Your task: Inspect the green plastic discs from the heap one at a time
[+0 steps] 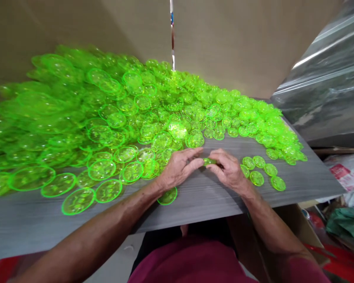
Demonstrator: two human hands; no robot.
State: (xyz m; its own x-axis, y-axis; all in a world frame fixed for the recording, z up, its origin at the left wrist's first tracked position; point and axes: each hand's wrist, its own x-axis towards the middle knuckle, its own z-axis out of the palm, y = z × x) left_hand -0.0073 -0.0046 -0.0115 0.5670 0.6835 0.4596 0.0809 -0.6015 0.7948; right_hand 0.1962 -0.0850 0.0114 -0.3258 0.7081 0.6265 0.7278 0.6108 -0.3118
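A translucent bright-green plastic disc (pixel 209 161) is seen nearly edge-on between my two hands, above the front part of the table. My right hand (pixel 227 168) pinches its right side with thumb and bent fingers. On the other side, the thumb and fingers of my left hand (pixel 179 167) close in on the disc's left edge; their exact contact is partly hidden. Behind both hands spreads a large heap of similar green discs (pixel 141 103). One loose disc (pixel 168 196) lies under my left wrist, and a small group of discs (pixel 257 178) lies flat beside my right hand.
The grey wood-grain table (pixel 191 204) ends close to my body. A brown panel (pixel 230 43) stands behind the heap. Clear plastic wrapping (pixel 327 82) covers something at the right. An open cardboard box (pixel 297 224) and bags (pixel 351 177) sit below the table's right edge.
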